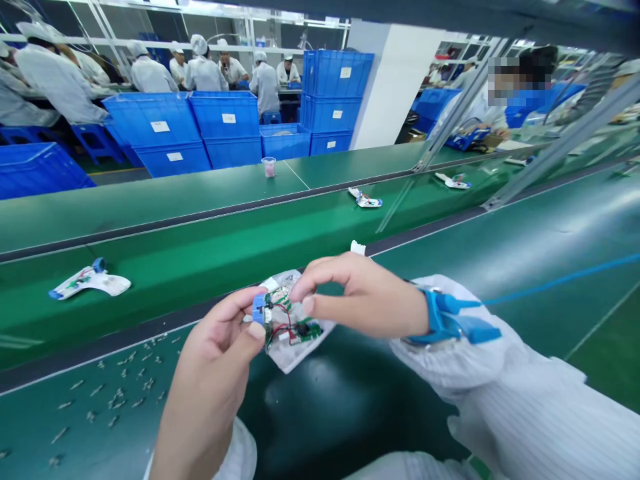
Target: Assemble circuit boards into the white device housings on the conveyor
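Note:
Over the near edge of the bench, my left hand (215, 353) is closed on a half-open white plastic housing (287, 360) at its blue end piece (259, 308), thumb and fingers on either side. Inside the housing lie a green circuit board (307, 329) and thin red and black wires (284, 327). My right hand (355, 293) reaches over the housing from the right. Its thumb and index fingertip come close together at the board; whatever is between them is too small or hidden to make out. A blue band circles the right wrist.
Small metal parts (117, 397) lie scattered on the bench at left. Similar housings (95, 283) rest on the green conveyor belt (200, 257). A small clear cup (269, 167) stands beyond it. Blue bins (225, 123) are stacked behind; slanted metal posts (460, 107) rise at right. Co-workers sit farther back.

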### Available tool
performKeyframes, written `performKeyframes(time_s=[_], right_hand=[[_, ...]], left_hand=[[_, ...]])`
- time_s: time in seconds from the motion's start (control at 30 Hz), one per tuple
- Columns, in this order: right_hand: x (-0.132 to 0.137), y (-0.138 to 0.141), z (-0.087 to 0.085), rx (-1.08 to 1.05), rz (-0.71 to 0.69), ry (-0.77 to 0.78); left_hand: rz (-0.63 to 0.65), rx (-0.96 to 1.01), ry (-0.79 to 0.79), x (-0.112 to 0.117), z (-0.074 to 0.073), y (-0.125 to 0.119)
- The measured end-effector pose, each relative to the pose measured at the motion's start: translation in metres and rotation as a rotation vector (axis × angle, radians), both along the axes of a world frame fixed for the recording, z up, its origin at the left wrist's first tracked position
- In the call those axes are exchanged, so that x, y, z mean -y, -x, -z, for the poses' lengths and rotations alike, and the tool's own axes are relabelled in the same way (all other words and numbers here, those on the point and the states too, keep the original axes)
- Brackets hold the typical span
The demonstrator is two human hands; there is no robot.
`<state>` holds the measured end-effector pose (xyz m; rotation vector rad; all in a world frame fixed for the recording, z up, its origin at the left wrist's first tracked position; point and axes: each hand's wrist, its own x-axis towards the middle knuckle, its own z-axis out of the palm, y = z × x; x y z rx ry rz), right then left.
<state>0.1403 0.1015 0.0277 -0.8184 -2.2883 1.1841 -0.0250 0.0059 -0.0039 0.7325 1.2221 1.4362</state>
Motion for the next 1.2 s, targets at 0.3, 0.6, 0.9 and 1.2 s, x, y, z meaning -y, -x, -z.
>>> performKeyframes(time_s=[0.3, 0.6, 0.9, 1.2], right_hand=[[0.022, 0.026, 0.015, -0.161, 0.178, 0.27], [0.008, 0.019, 0.017, -0.19, 0.197, 0.182], [0.025, 0.016, 0.026, -0.203, 0.233, -0.212], [0.033, 0.032, 0.045, -0.315, 0.384, -0.314]], left_hand=[[-0.175, -0.421, -0.004, 0.011, -0.005, -0.019], [-0.212, -0.322, 0.014, 0.003, -0.004, -0.022], [-0.279, -0.128, -0.041, -0.002, 0.005, -0.018], [-0.316, -0.172, -0.134, 0.0, 0.011, -0.023]])
